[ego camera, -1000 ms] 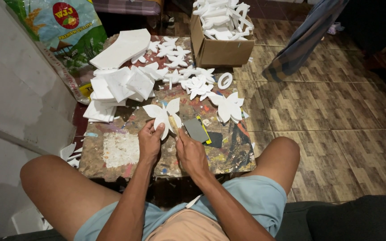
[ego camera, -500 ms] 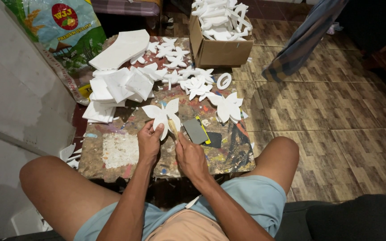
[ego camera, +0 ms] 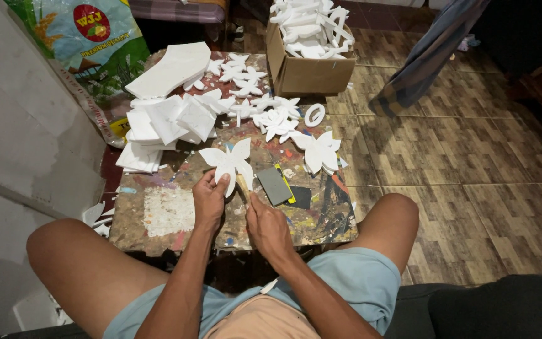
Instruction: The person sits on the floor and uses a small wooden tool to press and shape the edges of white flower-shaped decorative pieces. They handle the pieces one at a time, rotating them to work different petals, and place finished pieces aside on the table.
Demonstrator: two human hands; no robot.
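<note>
Butterfly cutout (ego camera: pixel 228 160) pinched in my left hand (ego camera: pixel 210 199), trimming underway.
My right hand (ego camera: pixel 267 225) grips what looks like a thin-handled tool (ego camera: pixel 243 185); next, steady edge work.

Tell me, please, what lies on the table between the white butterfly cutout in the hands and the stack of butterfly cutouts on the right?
A grey block with a yellow edge, seen in the head view.

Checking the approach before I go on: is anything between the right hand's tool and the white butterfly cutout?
Nothing visible. The left hand holds the white butterfly cutout up over the paint-stained table, and the wooden-handled tool in the right hand already reaches its lower edge.
</note>
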